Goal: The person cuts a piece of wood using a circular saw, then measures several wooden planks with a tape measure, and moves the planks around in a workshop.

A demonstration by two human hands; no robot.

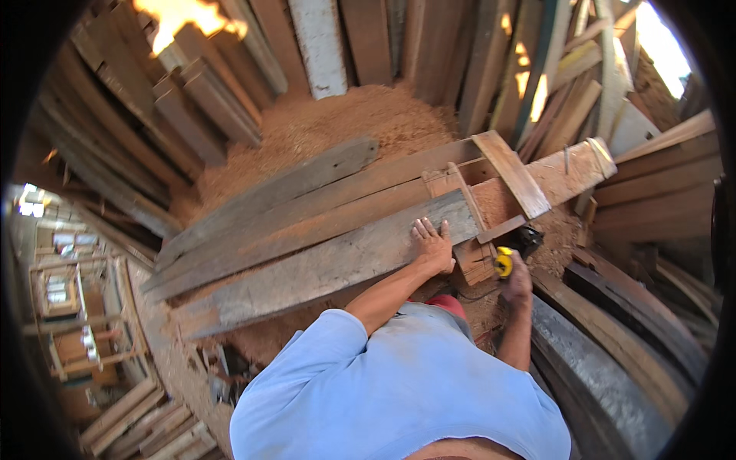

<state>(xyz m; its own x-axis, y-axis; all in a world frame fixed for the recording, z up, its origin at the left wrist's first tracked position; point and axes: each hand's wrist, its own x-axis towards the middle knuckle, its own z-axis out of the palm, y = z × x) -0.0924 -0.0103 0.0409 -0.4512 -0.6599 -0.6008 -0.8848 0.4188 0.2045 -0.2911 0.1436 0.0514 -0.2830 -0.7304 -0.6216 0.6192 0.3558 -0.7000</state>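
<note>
My left hand (433, 248) lies palm down on a weathered grey plank (337, 261), near its right end, with the fingers stretched out. Below that end, my right hand (519, 282) is closed around a yellow tape measure (503, 262). No drawn-out tape can be made out. Beyond the grey plank, further long boards (307, 218) lie side by side. Their right ends meet a low wooden bench (567, 170) with a short board (512, 175) fixed across it. A dark tool (527, 239), its kind unclear, sits just past the tape measure.
Reddish sawdust (330, 126) covers the floor ahead. Upright planks (368, 42) lean along the far side. More long timbers (613, 360) lie close on my right. At the left stand wooden frames (80, 314) and a pile of boards (146, 422).
</note>
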